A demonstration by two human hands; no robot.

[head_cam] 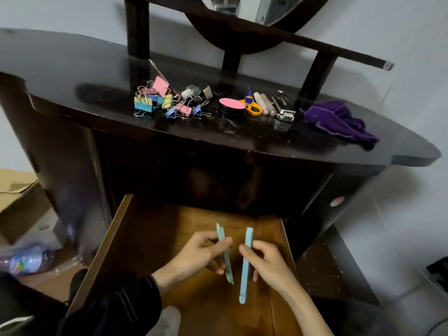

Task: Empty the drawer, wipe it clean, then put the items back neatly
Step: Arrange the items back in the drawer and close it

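Your wooden drawer (106, 243) stands pulled open. Over it you hold two thin pieces side by side, apart: the left blue strip (221, 234) pinched in your left hand (196, 253), the right blue strip (244, 275) in your right hand (271, 263). On the dresser top (72, 76) lie binder clips (160, 100), tape roll (232, 106), scissors (253, 108), stapler (283, 106) — and the crumpled purple cloth (337, 117).

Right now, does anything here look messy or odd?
The binder clips lie in a tangled heap on the dresser top, and the purple cloth sits crumpled near its right end. Nothing looks spilled.
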